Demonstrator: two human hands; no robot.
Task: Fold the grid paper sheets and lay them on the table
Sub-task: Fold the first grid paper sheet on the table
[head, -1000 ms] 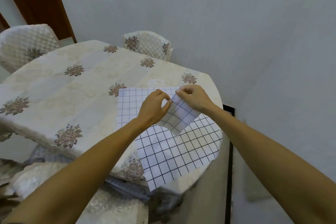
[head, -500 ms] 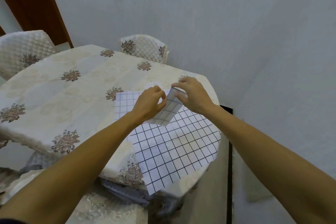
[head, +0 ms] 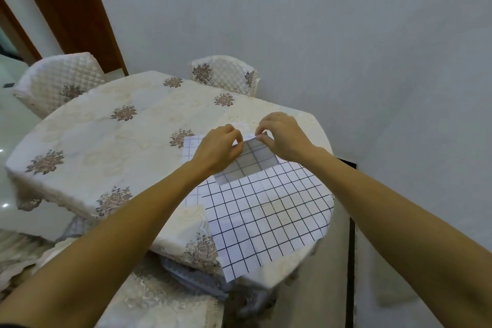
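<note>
A small folded piece of grid paper (head: 249, 164) lies low over the table, its far edge pinched by both hands. My left hand (head: 218, 150) grips its left part with curled fingers. My right hand (head: 283, 137) pinches its far right corner between thumb and fingertips. Under it a large unfolded grid paper sheet (head: 269, 213) lies flat on the table (head: 127, 141), its near corner hanging over the table's edge. Another sheet's edge (head: 190, 145) shows to the left of my left hand.
The table wears a cream cloth with brown flower motifs. Two quilted chairs stand behind it, one at the far left (head: 58, 82) and one at the back (head: 226, 74). A grey wall is close on the right.
Both hands have moved away from me and lowered the folded piece, which was held up and tilted before, down toward the far edge of the large sheet.
</note>
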